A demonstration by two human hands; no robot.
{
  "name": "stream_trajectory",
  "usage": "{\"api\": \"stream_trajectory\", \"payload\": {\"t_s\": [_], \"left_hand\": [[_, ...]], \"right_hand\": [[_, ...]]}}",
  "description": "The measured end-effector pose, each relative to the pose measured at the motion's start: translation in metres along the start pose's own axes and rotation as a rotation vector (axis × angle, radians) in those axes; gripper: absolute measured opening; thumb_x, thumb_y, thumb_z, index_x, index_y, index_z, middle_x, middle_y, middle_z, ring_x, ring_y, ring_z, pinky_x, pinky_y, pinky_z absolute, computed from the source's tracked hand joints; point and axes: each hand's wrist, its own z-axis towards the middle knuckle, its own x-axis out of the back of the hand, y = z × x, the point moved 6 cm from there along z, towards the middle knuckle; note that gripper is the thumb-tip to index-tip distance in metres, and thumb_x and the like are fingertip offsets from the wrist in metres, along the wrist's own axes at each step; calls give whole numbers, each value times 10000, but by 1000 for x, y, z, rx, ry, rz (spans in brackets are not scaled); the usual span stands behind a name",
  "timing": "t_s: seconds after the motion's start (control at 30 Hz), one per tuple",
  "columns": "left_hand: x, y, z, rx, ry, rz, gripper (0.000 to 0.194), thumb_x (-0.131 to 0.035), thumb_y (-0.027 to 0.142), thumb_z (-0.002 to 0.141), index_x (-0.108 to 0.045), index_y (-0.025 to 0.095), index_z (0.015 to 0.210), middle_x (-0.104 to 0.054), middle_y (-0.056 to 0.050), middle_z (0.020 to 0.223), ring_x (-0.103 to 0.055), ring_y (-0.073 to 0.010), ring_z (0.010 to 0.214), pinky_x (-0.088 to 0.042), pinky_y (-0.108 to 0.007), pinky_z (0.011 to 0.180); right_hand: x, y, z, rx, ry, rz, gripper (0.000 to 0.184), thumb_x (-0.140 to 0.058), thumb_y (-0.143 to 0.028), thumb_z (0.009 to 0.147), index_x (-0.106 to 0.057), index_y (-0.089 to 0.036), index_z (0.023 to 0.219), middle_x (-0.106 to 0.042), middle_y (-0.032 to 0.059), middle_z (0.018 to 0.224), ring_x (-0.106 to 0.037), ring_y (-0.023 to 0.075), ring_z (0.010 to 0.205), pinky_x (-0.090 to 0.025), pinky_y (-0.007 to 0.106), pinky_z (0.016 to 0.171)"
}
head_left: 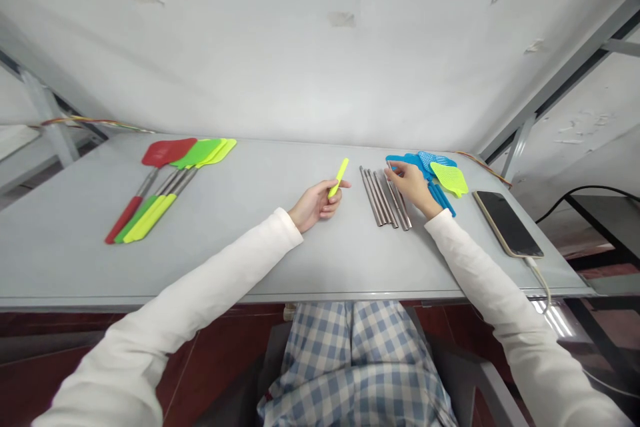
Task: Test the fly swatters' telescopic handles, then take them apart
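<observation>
My left hand (323, 203) is closed around a yellow-green plastic handle (339, 178), holding it tilted above the table. To its right, several slim metal tubes (379, 200) lie side by side. My right hand (414, 188) is over the right end of that row, its thumb and fingers pinching the upper end of a metal tube (389, 164). Behind and beside this hand are blue fly swatter heads (431, 161), a yellow-green mesh swatter head (450, 179) and blue handles (441, 199), partly hidden by the hand.
On the left of the grey table (240, 220) lie several fly swatters, among them a red one (170, 151) and a green one (197, 153). A phone (507, 223) with a cable (543, 280) rests near the right edge. A white wall (300, 67) stands behind.
</observation>
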Motion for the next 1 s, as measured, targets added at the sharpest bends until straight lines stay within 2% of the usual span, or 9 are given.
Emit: {"api": "stream_trajectory", "payload": {"t_s": [0.07,0.17,0.27,0.4,0.53,0.67,0.77,0.87,1.0], "left_hand": [[0,0,0,-1,-4,1,239,-497,344,856,-574,154,978,-315,64,597,-244,-43,426,-203,-153,355],[1,-1,0,-1,-9,-2,244,-504,350,854,-575,153,981,-317,64,600,-244,-42,428,-206,-154,356],[1,-1,0,-1,-9,-6,247,-503,347,854,-576,150,983,-315,65,599,-243,-41,430,-204,-154,355],[0,0,0,0,-11,-20,246,-510,342,851,-580,150,988,-318,64,597,-251,-43,430,-207,-152,353],[2,0,2,-13,3,-65,256,-508,324,846,-584,151,1019,-335,61,602,-257,-45,421,-207,-153,343],[7,1,3,-41,47,-128,284,-480,301,856,-589,143,1065,-370,53,622,-258,-43,416,-202,-154,333],[10,1,4,-48,121,-145,280,-457,271,866,-609,128,1053,-461,23,675,-309,-37,434,-206,-154,333],[12,0,4,-49,193,-122,277,-457,253,872,-630,109,1033,-576,-34,793,-411,-38,494,-265,-155,364],[14,-2,5,-24,215,-93,287,-463,238,877,-635,87,1049,-630,-70,865,-469,-47,542,-358,-166,440]], "right_hand": [[-3,2,1,-6,16,-26,425,-558,-346,833,-623,-100,1174,-685,89,886,-594,189,782,-447,325,785],[-7,4,2,21,10,-67,480,-581,-325,828,-583,-73,1236,-676,117,948,-603,204,838,-460,336,811],[-10,6,3,45,-3,-130,473,-593,-287,823,-567,-65,1239,-669,120,938,-601,225,894,-461,347,841],[-6,6,0,75,52,-234,405,-545,-320,863,-577,-78,1187,-659,134,927,-592,252,950,-446,360,865],[-6,8,-5,1,-38,-298,372,-489,-387,900,-603,-98,1106,-661,106,765,-621,250,811,-439,331,767],[-8,4,-8,21,-113,-289,305,-533,-328,876,-602,-125,1093,-663,70,704,-624,213,704,-422,289,679],[-10,0,-10,8,-150,-196,288,-563,-295,855,-593,-136,1093,-646,30,636,-589,169,561,-420,270,600],[-12,-4,-13,-21,-171,-107,261,-580,-292,844,-593,-149,1063,-621,-5,577,-536,136,439,-423,265,537],[-16,-10,-17,-37,-178,-46,225,-576,-278,846,-586,-161,1038,-599,-30,538,-515,122,377,-435,264,518]]}}
